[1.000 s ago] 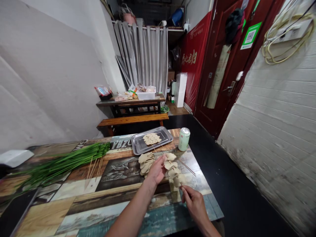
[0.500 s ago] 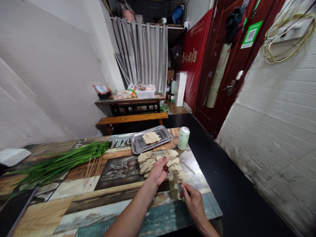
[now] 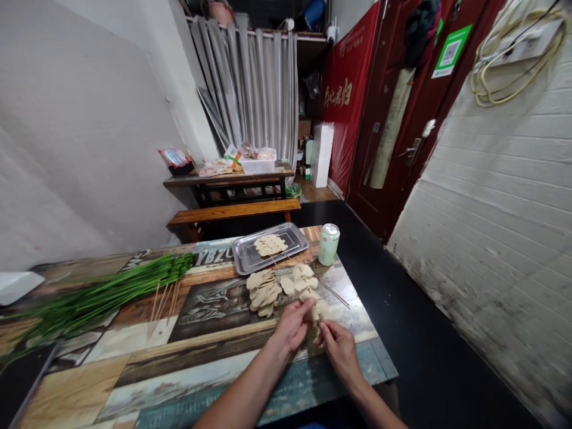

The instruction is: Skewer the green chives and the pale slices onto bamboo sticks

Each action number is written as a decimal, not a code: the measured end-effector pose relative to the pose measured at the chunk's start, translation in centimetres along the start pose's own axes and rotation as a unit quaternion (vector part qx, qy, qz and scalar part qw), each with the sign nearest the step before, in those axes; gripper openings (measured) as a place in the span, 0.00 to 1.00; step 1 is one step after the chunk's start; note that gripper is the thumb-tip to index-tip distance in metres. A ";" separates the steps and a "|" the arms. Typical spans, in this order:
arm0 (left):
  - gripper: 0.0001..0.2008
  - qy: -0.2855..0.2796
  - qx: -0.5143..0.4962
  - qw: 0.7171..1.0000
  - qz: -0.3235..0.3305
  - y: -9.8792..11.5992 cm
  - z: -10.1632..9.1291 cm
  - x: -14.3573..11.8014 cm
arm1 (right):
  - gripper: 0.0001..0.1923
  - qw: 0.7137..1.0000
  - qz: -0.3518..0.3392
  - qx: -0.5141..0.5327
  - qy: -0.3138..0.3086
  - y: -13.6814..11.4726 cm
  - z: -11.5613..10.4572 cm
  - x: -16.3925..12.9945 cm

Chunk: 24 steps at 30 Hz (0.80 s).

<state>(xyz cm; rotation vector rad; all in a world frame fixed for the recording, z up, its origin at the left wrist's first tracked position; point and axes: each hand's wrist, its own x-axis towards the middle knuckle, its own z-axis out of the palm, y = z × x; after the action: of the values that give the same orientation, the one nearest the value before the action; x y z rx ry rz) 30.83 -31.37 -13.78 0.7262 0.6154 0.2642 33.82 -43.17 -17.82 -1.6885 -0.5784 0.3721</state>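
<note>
Two hands meet over the counter [image 3: 187, 351] near its right edge: left hand [image 3: 292, 325] pinches a pale slice [image 3: 318, 311], right hand [image 3: 337, 348] seemingly grips a skewer. Pierce centrally, fingers clear of the tip.

On the bench [image 3: 147, 357], the tray [image 3: 250, 259] sits at frame centre with the can [image 3: 329, 244] just to its right. The slices [image 3: 263, 290] lie below the tray, the chives [image 3: 102, 296] stretch to the left, and both hands meet lower right of the slices.
</note>
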 end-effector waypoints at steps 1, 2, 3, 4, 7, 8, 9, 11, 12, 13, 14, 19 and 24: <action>0.13 0.003 0.002 1.000 -0.003 -0.1 -0.1 0.0 | 0.19 1.000 0.002 0.002 -0.001 0.0 0.0 0.1; 0.13 0.005 0.002 1.000 -0.003 -0.2 -0.1 0.0 | 0.19 1.000 0.004 0.004 -0.003 0.0 0.1 0.1; 0.14 0.008 0.001 1.000 -0.002 -0.3 -0.2 0.0 | 0.19 1.000 0.006 0.004 -0.003 0.0 0.1 0.1; 0.14 0.012 0.002 1.000 -0.002 -0.4 -0.3 0.0 | 0.20 1.000 0.007 0.004 -0.003 0.0 0.1 0.1; 0.15 0.021 0.015 1.000 -0.006 -0.7 -0.7 0.2 | 0.21 1.000 0.005 0.008 0.000 -0.1 0.1 0.0; 0.15 0.023 0.019 1.000 -0.008 -0.8 -0.8 0.2 | 0.21 1.000 0.005 0.012 0.001 -0.1 0.1 -0.1; 0.15 0.025 0.021 0.999 -0.011 -0.9 -0.8 0.2 | 0.21 1.000 0.006 0.015 0.002 -0.1 0.1 -0.1; 0.16 0.027 0.015 0.999 -0.017 -1.1 -0.9 0.1 | 0.22 1.000 0.010 0.018 0.003 -0.2 0.1 -0.1; 0.16 0.025 0.007 1.000 -0.018 -1.2 -0.8 0.0 | 0.22 1.000 0.012 0.018 0.004 -0.3 0.2 -0.1; 0.16 0.021 -0.001 1.000 -0.017 -1.4 -0.8 -0.1 | 0.23 1.000 0.015 0.018 0.004 -0.3 0.2 -0.1; 0.15 0.014 -0.006 1.000 -0.016 -1.5 -0.7 -0.2 | 0.23 1.000 0.019 0.018 0.005 -0.3 0.3 -0.1; 0.15 -0.015 -0.003 1.000 -0.017 -1.8 -0.2 -0.5 | 0.26 0.999 0.031 0.018 0.009 -0.4 0.5 0.1; 0.14 0.019 -0.020 1.000 -0.007 -1.4 -0.2 -0.3 | 0.26 1.000 0.016 0.010 0.007 -0.3 0.5 0.2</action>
<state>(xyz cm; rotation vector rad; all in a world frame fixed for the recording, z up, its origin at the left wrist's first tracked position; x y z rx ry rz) 30.50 -32.41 -14.71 0.6788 0.6490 0.2773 33.63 -42.60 -17.59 -1.6811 -0.5363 0.3890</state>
